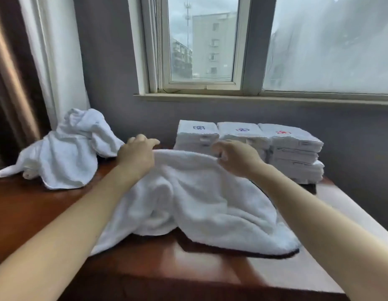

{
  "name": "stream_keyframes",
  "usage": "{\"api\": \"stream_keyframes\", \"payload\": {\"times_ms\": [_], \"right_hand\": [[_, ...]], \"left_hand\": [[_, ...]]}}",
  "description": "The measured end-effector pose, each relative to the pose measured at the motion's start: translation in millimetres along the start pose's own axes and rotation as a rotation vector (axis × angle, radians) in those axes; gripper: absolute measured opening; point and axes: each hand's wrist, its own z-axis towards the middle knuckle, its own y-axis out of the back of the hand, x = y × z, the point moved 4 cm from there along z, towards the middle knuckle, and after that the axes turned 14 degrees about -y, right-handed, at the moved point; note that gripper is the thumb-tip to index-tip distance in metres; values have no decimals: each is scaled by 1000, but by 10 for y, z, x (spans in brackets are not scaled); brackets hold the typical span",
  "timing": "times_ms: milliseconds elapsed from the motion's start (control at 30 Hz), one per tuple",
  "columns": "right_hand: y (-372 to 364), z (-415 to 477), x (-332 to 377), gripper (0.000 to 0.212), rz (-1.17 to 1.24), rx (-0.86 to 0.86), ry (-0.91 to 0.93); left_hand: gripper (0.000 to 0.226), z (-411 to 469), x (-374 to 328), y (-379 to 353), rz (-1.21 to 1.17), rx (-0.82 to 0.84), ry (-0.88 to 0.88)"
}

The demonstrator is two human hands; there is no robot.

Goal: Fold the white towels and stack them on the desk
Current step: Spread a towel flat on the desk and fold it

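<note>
A white towel (195, 200) with a dark edge lies rumpled on the brown desk (36, 205) in front of me. My left hand (136, 155) grips its far edge at the left, fingers curled over the fabric. At the right, my right hand (236, 157) pinches the same far edge, which is lifted off the desk. Behind the towel stand three stacks of folded white towels (295, 153) with small embroidered marks on top. A heap of unfolded white towels (69, 153) sits at the back left.
The desk stands against a grey wall under a window sill (253, 97). A curtain (56, 61) hangs at the left behind the heap. The desk's front edge runs across the bottom, its right edge close to the stacks.
</note>
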Motion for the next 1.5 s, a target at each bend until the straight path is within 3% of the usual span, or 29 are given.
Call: {"api": "stream_keyframes", "payload": {"times_ms": [133, 233, 333, 467, 667, 933, 1167, 1233, 1367, 1500], "right_hand": [[-322, -132, -249, 17, 32, 208, -23], [-420, -324, -478, 32, 126, 393, -105], [-581, -530, -688, 44, -6, 510, -147], [-682, -622, -882, 30, 11, 299, -199], [-777, -616, -1177, 24, 329, 129, -305], [-866, -666, -1271, 31, 445, 33, -259], [-822, -630, -1269, 27, 208, 69, -361], [-800, -578, -1218, 21, 111, 102, -365], [-739, -461, -1108, 22, 53, 157, -404], [-756, -411, -978, 33, 39, 196, -407]], "left_hand": [[35, -164, -460, -495, -296, 123, -185], [32, -276, -829, -739, -334, 225, -329], [45, -321, -1072, -914, -263, 284, -403], [67, -403, -1244, -1090, -237, 366, -491], [42, -354, -1236, -1132, -322, 432, -439], [17, -263, -1331, -1206, -307, 360, -378], [16, -284, -1268, -1271, -473, 304, -320], [13, -253, -1212, -1267, -406, 285, -298], [45, -172, -1056, -1244, -176, 324, -277], [34, -64, -841, -1251, 35, 445, -271]]}}
